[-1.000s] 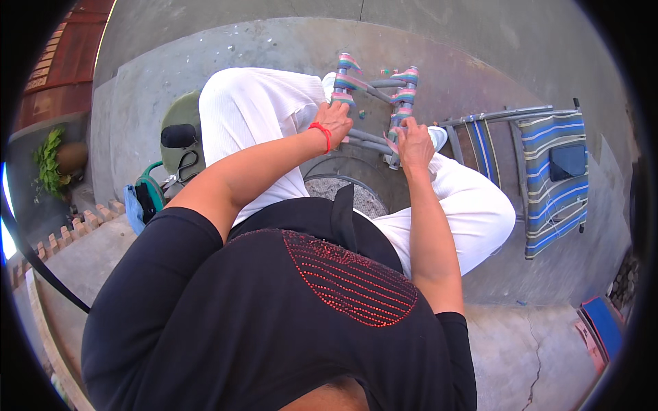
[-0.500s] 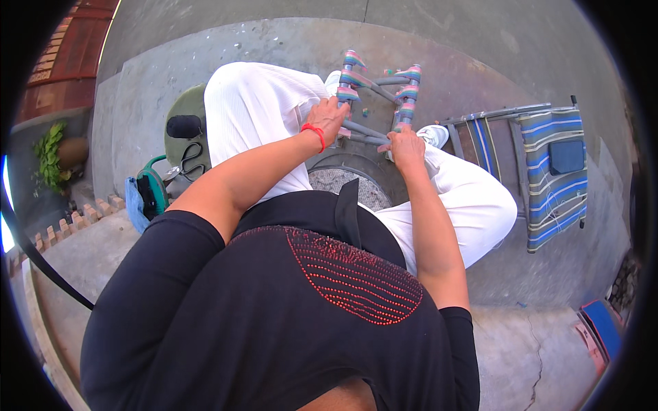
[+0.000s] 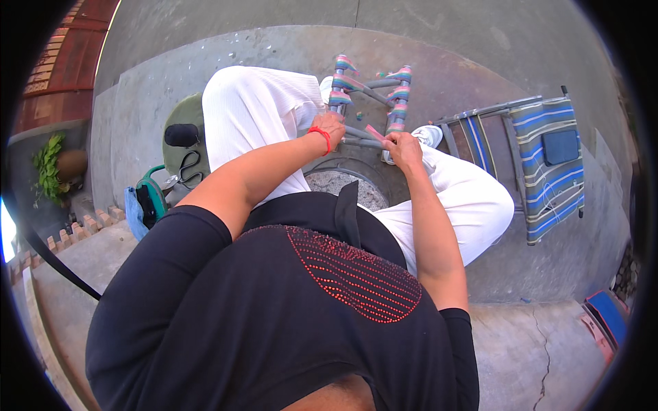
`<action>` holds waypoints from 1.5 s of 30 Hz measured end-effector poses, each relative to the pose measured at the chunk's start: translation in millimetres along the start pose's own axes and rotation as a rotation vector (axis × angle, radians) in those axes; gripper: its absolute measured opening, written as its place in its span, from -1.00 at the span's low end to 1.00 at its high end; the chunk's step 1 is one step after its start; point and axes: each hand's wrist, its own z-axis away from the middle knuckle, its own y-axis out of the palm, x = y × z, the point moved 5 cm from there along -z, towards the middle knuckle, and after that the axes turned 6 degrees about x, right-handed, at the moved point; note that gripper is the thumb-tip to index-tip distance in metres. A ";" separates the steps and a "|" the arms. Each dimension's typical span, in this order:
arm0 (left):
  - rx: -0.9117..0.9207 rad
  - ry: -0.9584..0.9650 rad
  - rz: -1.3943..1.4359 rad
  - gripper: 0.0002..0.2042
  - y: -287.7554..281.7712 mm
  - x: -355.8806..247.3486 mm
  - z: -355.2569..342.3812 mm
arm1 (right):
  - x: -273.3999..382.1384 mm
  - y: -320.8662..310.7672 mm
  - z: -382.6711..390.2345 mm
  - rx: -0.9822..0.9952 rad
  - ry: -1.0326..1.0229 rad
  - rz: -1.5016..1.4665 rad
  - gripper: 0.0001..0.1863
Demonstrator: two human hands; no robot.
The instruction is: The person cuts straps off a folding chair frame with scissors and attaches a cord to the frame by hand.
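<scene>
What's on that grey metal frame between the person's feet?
Striped multicoloured strips wrap around both sides of the grey metal frame. The left hand and right hand each cover part of it, so what is beneath them can't be seen.

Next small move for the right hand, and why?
Probably the right hand should draw the pink strip snug around the nearby rail of the grey frame: the strip's end pokes free from the fingertips, while striped wraps circle that rail farther out.
</scene>
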 end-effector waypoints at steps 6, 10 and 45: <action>0.377 -0.153 0.063 -0.76 -5.7 2.4 -3.0 | -10.7 -0.4 -8.2 -0.091 -0.113 -0.192 -0.81; 0.389 -0.150 0.042 -0.76 -13.6 0.2 -1.5 | -13.4 0.8 -7.9 -0.078 -0.115 -0.237 -0.81; 0.108 -0.112 0.784 -0.91 -6.3 10.7 -16.2 | 9.6 12.0 -10.6 0.054 -0.170 -0.184 -0.84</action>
